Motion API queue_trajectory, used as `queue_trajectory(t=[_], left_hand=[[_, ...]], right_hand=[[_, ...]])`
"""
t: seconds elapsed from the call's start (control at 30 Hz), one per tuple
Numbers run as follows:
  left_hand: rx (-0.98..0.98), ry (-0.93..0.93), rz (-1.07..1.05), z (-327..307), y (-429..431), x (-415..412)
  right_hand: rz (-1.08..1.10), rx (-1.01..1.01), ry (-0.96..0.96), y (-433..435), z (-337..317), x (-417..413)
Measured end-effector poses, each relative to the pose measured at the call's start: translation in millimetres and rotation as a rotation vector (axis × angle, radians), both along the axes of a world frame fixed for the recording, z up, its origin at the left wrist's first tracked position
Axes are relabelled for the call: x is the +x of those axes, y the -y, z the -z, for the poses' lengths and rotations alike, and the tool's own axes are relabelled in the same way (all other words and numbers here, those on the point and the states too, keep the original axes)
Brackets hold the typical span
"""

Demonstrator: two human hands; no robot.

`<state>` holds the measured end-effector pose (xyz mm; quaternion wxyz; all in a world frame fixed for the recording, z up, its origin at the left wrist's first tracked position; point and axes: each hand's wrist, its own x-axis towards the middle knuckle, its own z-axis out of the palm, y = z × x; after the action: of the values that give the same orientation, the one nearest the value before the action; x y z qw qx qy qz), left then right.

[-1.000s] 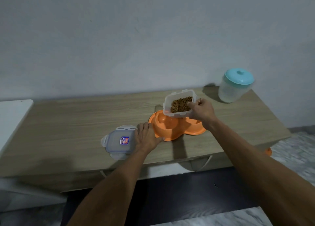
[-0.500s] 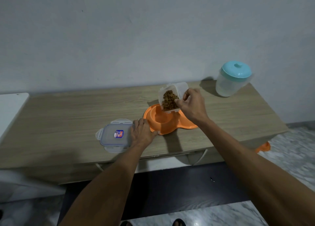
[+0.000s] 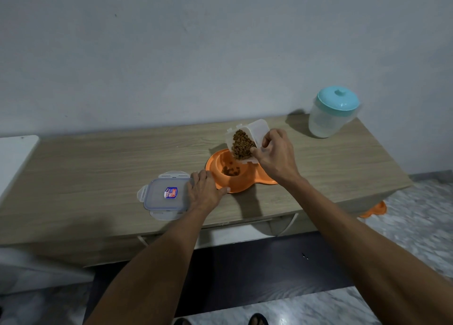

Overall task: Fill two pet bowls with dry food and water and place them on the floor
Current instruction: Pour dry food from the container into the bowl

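Over orange bowl (image 3: pixel 232 186) — right grip (image 3: pixel 274 157) clasps tilted food container (image 3: pixel 257 130), kibble pouring; left grip (image 3: pixel 204 192) flat, bracing. Next, likely — level container, then water.

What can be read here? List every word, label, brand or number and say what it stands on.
Blue and red sticker on the clear lid: it carries print, but it is too small and blurred to read.
Food container, orange bowl, jug: no text visible.
Nothing else in view carries writing that can be made out.
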<state>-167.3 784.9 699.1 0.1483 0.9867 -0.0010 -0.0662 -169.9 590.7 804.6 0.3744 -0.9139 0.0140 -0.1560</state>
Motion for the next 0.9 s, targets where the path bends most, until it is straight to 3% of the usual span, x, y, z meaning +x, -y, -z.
queue_trajectory(t=[0.9], left_hand=[[-0.032,0.003,-0.016,4.3,0.4,-0.4]], right_hand=[[-0.028,-0.040,0.087,-5.0,7.1,-3.3]])
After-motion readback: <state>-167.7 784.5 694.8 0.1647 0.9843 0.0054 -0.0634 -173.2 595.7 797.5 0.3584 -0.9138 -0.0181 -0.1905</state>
